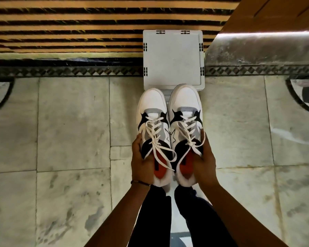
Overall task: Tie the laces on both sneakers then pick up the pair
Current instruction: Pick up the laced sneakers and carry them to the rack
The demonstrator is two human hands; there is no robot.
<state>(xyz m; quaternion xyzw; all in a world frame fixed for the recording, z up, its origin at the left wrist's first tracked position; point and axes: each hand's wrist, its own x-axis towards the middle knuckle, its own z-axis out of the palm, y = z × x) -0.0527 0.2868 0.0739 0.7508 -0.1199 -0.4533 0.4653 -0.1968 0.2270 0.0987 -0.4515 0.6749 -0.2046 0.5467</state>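
Two white sneakers with grey and black panels and red insoles are held side by side above the floor, toes pointing away from me. My left hand [141, 163] grips the outer side of the left sneaker [151, 111] near its heel. My right hand [203, 161] grips the outer side of the right sneaker [185, 102] the same way. White laces [157, 138] cross both tongues; loops and ends hang over the red insoles. A knot shows on the right sneaker.
A white plastic stool [173, 57] stands on the floor just beyond the toes. A striped mat [66, 27] lies at the back. A wooden door [275, 13] is at the top right. Marble floor tiles [73, 122] spread around; my dark trouser legs are below.
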